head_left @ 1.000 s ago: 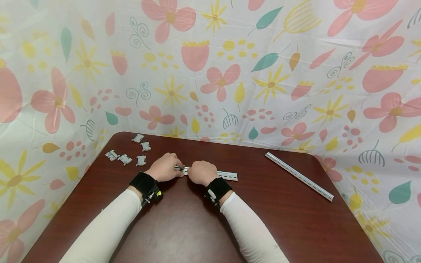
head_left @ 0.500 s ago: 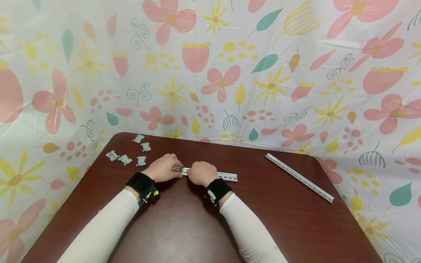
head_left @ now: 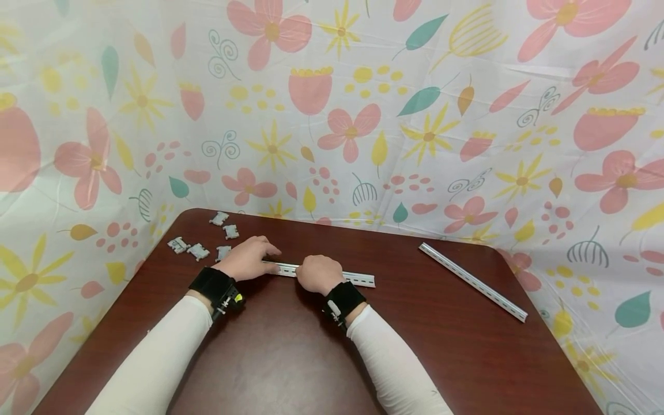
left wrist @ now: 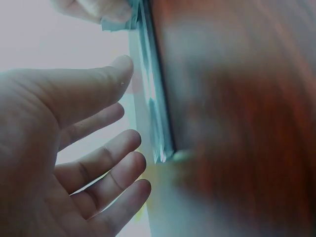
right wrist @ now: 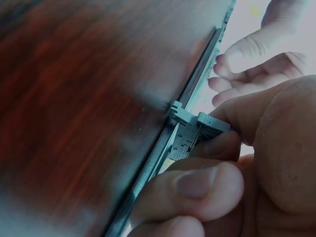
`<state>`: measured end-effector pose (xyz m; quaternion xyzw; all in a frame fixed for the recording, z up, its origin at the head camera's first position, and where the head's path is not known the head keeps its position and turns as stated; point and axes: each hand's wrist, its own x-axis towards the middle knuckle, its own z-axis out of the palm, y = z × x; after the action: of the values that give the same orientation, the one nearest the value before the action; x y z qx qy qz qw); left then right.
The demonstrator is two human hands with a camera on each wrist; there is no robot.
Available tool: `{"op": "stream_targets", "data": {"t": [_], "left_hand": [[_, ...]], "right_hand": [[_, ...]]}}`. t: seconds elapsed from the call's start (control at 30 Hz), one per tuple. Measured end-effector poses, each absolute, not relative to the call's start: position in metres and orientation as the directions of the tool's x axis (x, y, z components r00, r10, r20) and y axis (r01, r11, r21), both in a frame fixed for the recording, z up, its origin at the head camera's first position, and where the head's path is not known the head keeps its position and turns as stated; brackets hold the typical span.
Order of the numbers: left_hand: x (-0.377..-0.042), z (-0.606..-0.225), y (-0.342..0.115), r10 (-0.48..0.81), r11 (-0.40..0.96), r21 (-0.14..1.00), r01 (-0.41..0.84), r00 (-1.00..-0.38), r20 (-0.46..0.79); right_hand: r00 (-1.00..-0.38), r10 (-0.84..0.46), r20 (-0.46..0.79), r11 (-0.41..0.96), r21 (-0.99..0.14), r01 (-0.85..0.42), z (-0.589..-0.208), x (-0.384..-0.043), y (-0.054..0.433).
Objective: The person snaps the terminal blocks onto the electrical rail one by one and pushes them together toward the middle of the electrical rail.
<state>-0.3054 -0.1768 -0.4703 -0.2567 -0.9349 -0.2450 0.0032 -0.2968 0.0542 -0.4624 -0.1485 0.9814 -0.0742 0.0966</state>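
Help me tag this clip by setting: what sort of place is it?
Probably a makeshift indoor assembly or filming booth: flowered cloth hangs wall-like around a dark table, which bears metal rails and small grey parts.

We see a white left sleeve (head_left: 155,354) at lower left and a white right sleeve (head_left: 396,363) at bottom centre. Black wristbands (head_left: 211,283) sit above, the left bearing silvery fittings (head_left: 224,304) (plus a yellow patch (head_left: 238,298)).
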Motion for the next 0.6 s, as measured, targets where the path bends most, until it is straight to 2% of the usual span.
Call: {"op": "stream_targets", "data": {"t": [0.3,0.6], "left_hand": [[-0.31,-0.466,-0.208,0.321,0.839,0.425,0.341,-0.94,0.12],[-0.314,-0.466,-0.246,0.215,0.897,0.368,0.246,-0.969,0.124]], "right_hand": [[-0.934,-0.323,-0.154,0.938,-0.184,-0.294,-0.463,-0.296,0.056],[-0.933,-0.329,-0.148,0.935,-0.192,-0.299,-0.463,-0.296,0.056]]}}
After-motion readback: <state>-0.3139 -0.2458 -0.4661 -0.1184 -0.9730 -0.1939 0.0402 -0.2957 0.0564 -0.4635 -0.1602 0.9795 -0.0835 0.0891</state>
